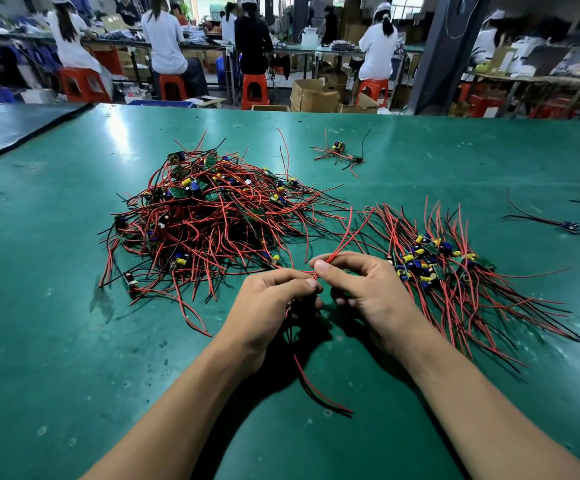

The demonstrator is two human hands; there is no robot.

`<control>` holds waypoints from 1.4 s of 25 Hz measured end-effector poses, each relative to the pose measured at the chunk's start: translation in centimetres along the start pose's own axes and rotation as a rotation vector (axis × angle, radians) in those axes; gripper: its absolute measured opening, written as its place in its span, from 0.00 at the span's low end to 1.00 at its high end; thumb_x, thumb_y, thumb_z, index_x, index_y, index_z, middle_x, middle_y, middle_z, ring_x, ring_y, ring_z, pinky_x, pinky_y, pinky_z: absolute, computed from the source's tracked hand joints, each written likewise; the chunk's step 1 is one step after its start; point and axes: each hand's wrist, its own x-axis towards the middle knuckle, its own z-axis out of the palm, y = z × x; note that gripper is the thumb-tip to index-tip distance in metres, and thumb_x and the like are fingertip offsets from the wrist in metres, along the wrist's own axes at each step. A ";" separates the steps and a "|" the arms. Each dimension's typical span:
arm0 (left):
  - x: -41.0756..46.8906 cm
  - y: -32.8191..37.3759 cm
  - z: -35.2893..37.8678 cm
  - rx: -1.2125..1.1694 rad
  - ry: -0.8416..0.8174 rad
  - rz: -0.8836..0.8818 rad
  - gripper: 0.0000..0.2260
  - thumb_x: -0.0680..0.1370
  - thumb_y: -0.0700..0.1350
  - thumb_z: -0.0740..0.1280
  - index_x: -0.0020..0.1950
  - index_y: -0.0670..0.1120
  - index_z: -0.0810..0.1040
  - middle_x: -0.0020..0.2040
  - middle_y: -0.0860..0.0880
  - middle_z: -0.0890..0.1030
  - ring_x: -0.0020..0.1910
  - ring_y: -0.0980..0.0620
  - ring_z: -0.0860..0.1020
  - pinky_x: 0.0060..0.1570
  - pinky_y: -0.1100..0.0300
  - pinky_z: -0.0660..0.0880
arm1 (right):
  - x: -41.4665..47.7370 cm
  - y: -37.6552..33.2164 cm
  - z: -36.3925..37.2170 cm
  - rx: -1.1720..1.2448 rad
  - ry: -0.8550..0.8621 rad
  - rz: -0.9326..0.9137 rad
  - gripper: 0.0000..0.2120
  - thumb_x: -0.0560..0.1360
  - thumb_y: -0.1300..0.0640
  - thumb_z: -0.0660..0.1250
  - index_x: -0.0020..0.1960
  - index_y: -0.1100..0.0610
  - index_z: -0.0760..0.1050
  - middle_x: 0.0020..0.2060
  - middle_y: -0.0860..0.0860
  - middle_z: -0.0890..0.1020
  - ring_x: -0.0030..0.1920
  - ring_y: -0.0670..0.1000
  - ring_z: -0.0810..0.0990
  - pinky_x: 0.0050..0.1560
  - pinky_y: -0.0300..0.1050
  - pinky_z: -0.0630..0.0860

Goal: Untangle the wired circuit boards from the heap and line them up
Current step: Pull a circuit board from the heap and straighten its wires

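A tangled heap of small green circuit boards with red and black wires lies left of centre on the green table. To the right, a row of lined-up boards lies with wires fanned out to both sides. My left hand grips a wired board low over the table; its board is hidden in my fist, and red and black wires hang out below. My right hand pinches the red wires of the same piece, which stick up and away from my fingers.
A few loose wired boards lie at the back of the green table. Another stray board lies at the far right. Beyond the table edge, people sit on red stools at other benches, with cardboard boxes on the floor.
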 end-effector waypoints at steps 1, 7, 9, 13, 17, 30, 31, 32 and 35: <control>0.0 0.0 0.1 -0.004 0.000 -0.005 0.07 0.76 0.35 0.67 0.39 0.41 0.83 0.33 0.42 0.81 0.30 0.51 0.79 0.34 0.62 0.75 | 0.2 0.1 -0.1 -0.012 0.053 -0.020 0.06 0.70 0.52 0.76 0.43 0.54 0.86 0.30 0.49 0.78 0.25 0.44 0.69 0.24 0.33 0.66; -0.1 0.0 0.2 0.043 -0.052 -0.021 0.10 0.75 0.37 0.68 0.36 0.44 0.84 0.33 0.44 0.82 0.32 0.51 0.78 0.33 0.63 0.72 | 1.1 0.4 -1.1 -0.039 0.289 -0.164 0.03 0.73 0.54 0.76 0.41 0.50 0.85 0.25 0.47 0.73 0.23 0.44 0.65 0.23 0.33 0.60; -0.2 0.0 0.2 0.045 -0.062 -0.028 0.10 0.75 0.37 0.68 0.36 0.45 0.84 0.32 0.44 0.82 0.32 0.51 0.77 0.33 0.64 0.71 | 1.3 0.3 -1.4 -0.045 0.343 -0.206 0.05 0.74 0.55 0.75 0.40 0.48 0.85 0.24 0.43 0.74 0.22 0.43 0.65 0.23 0.33 0.61; -0.3 0.1 0.1 0.035 -0.078 -0.029 0.09 0.75 0.36 0.68 0.36 0.43 0.83 0.32 0.43 0.82 0.32 0.52 0.78 0.34 0.65 0.72 | 1.7 -0.1 -2.3 -0.038 0.476 -0.270 0.07 0.73 0.55 0.76 0.37 0.49 0.83 0.23 0.41 0.74 0.24 0.43 0.66 0.29 0.37 0.64; -0.3 0.1 -0.2 -0.001 -0.074 -0.020 0.08 0.75 0.34 0.67 0.37 0.41 0.82 0.32 0.44 0.80 0.31 0.52 0.79 0.34 0.65 0.74 | 1.9 -0.2 -2.8 0.008 0.474 -0.253 0.07 0.74 0.58 0.75 0.39 0.53 0.79 0.26 0.42 0.75 0.23 0.44 0.65 0.30 0.41 0.61; 0.1 -0.1 -0.7 -0.096 -0.009 -0.009 0.07 0.74 0.33 0.66 0.38 0.39 0.81 0.34 0.45 0.81 0.30 0.52 0.79 0.30 0.65 0.75 | 1.4 -1.6 -3.2 0.255 0.284 -0.002 0.10 0.73 0.55 0.73 0.38 0.55 0.72 0.28 0.48 0.73 0.21 0.44 0.66 0.21 0.35 0.64; 0.1 -0.1 -0.8 -0.099 -0.007 -0.008 0.07 0.74 0.33 0.66 0.38 0.39 0.81 0.34 0.45 0.81 0.30 0.52 0.79 0.31 0.65 0.75 | 1.3 -2.0 -3.2 0.433 0.213 0.129 0.10 0.72 0.55 0.72 0.38 0.56 0.71 0.29 0.48 0.72 0.21 0.43 0.65 0.20 0.34 0.62; 0.1 -0.2 -0.8 -0.098 -0.011 -0.009 0.07 0.74 0.33 0.67 0.38 0.39 0.81 0.35 0.45 0.81 0.30 0.52 0.79 0.31 0.65 0.75 | 1.1 -2.4 -3.2 0.615 0.121 0.258 0.10 0.72 0.54 0.70 0.37 0.56 0.71 0.30 0.49 0.72 0.20 0.42 0.64 0.19 0.33 0.61; 0.0 -0.2 -0.8 -0.086 -0.037 -0.024 0.06 0.74 0.34 0.68 0.38 0.39 0.82 0.34 0.44 0.81 0.31 0.52 0.80 0.32 0.66 0.76 | 0.7 -3.1 -3.7 1.000 -0.141 0.456 0.08 0.72 0.56 0.69 0.38 0.58 0.73 0.31 0.48 0.69 0.20 0.43 0.66 0.20 0.31 0.61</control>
